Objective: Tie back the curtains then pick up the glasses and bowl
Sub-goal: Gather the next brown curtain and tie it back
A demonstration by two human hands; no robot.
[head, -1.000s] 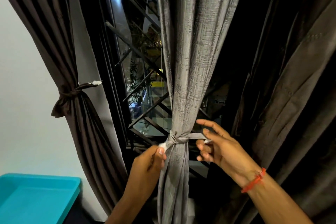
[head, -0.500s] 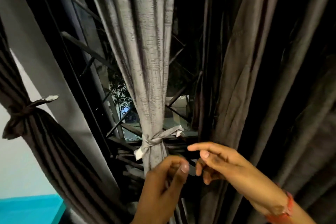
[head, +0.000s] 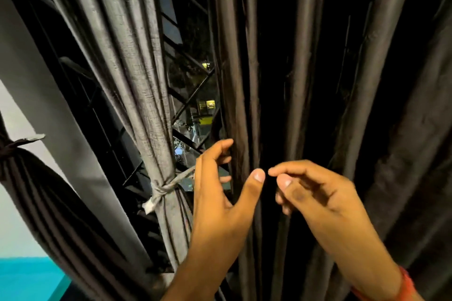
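A light grey curtain (head: 137, 76) hangs left of centre, gathered by a knotted grey tie (head: 162, 189). At the far left a dark brown curtain (head: 36, 193) is also tied back with its own band (head: 14, 144). A dark brown curtain (head: 305, 80) hangs loose across the right half. My left hand (head: 220, 203) is raised in front of the loose curtain's left edge, fingers spread and reaching behind a fold, holding nothing. My right hand (head: 315, 193) hovers beside it with loosely curled fingers, empty. No glasses or bowl are in view.
A window with a dark metal grille (head: 190, 95) shows between the curtains, with lit buildings outside. A turquoise surface (head: 27, 278) sits at the bottom left against a pale wall (head: 12, 115).
Both hands let go of the grey curtain's tie and moved right to the loose dark curtain. The view swung right, so the tied curtains now sit further left.
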